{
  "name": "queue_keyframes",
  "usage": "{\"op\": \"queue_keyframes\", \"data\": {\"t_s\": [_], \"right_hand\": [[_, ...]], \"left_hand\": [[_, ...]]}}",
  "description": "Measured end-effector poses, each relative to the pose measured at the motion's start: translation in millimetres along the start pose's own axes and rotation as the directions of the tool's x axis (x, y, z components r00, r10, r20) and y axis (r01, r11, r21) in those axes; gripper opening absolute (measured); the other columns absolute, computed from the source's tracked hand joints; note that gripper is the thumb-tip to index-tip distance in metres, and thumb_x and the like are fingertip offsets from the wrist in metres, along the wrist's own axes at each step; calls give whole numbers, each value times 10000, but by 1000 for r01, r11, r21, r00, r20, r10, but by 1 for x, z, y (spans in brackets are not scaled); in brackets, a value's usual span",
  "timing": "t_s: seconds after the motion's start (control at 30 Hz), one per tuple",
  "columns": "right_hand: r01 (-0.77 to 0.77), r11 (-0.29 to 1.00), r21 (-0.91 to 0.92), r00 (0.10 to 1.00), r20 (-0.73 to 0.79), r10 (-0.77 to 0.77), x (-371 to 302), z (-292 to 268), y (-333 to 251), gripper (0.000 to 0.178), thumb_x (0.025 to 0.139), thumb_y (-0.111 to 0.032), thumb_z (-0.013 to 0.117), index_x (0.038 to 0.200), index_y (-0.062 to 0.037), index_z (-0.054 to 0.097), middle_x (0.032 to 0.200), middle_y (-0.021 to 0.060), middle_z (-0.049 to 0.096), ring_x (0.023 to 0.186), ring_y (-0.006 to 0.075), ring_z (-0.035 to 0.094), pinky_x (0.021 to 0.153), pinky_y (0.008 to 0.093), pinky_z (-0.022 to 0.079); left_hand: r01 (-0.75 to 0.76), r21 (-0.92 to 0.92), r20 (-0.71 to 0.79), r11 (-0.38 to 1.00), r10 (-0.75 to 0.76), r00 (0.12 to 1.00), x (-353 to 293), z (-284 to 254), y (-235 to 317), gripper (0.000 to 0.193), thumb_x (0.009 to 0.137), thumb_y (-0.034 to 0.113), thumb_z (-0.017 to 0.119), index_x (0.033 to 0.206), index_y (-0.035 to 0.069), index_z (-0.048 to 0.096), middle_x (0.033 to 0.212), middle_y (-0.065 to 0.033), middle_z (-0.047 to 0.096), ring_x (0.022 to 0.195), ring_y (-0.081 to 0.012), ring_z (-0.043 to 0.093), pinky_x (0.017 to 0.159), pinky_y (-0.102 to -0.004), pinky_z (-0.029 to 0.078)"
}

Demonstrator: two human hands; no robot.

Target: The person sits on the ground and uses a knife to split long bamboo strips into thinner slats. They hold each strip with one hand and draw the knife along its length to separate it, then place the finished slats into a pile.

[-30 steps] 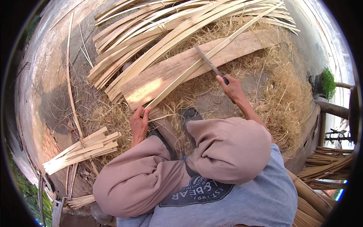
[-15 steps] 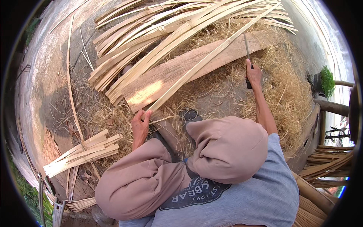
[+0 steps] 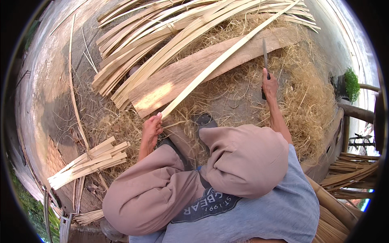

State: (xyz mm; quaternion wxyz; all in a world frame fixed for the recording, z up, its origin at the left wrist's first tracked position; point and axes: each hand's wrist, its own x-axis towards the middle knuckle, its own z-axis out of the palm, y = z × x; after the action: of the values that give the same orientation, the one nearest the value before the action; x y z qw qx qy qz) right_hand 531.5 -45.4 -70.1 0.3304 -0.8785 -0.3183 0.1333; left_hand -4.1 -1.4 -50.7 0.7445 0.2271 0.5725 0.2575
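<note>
My left hand (image 3: 151,128) pinches the near end of a long, pale bamboo strip (image 3: 214,64). The strip slants up and to the right across a broad wooden board (image 3: 182,67), its far end by the far bundle. On the right, my right hand (image 3: 269,85) is wrapped round the dark handle of a knife (image 3: 265,52), with the blade pointing away from me. The blade stands near the board's right part, apart from the strip. Beyond the board lie large bundles of split bamboo strips (image 3: 142,52), tied in places.
Curly bamboo shavings (image 3: 300,105) cover much of the ground around the board. A smaller strip bundle (image 3: 91,162) lies at the left by my knee. Darker strips (image 3: 352,172) are stacked at the right, near a green potted plant (image 3: 351,85). One thin strip (image 3: 72,81) lies far left.
The knife and my right hand have come slightly nearer and left. My left hand has turned at the strip's near end, and the strip's visible face looks wider.
</note>
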Motion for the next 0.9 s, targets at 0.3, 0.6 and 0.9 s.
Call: {"op": "queue_keyframes", "data": {"t_s": [0.3, 0.6, 0.9], "right_hand": [[624, 770, 130, 586, 574, -572, -213, 61, -115, 458, 941, -507, 715, 879, -66, 607, 763, 122, 627, 686, 337, 661, 608, 459, 519], [-117, 987, 112, 991, -56, 124, 16, -5, -37, 640, 1004, -590, 584, 702, -26, 564, 582, 58, 552, 535, 181, 543, 506, 405, 416], [634, 768, 92, 625, 524, -579, -216, 61, -113, 495, 955, -524, 693, 824, -56, 594, 704, 118, 577, 621, 291, 584, 574, 441, 466]], "left_hand": [[162, -163, 16, 973, -162, 987, 0, -10, 3, 349, 996, 337, 717, 886, 45, 559, 501, 88, 277, 386, -72, 211, 470, -261, 247], [232, -257, 37, 938, -230, 972, 8, -11, -2, 337, 996, 315, 714, 862, 54, 550, 463, 77, 267, 362, -83, 199, 455, -273, 238], [330, -436, 65, 837, -337, 939, -2, -4, 6, 250, 1030, 201, 655, 872, 38, 551, 486, 72, 253, 392, -77, 180, 469, -255, 256]]}}
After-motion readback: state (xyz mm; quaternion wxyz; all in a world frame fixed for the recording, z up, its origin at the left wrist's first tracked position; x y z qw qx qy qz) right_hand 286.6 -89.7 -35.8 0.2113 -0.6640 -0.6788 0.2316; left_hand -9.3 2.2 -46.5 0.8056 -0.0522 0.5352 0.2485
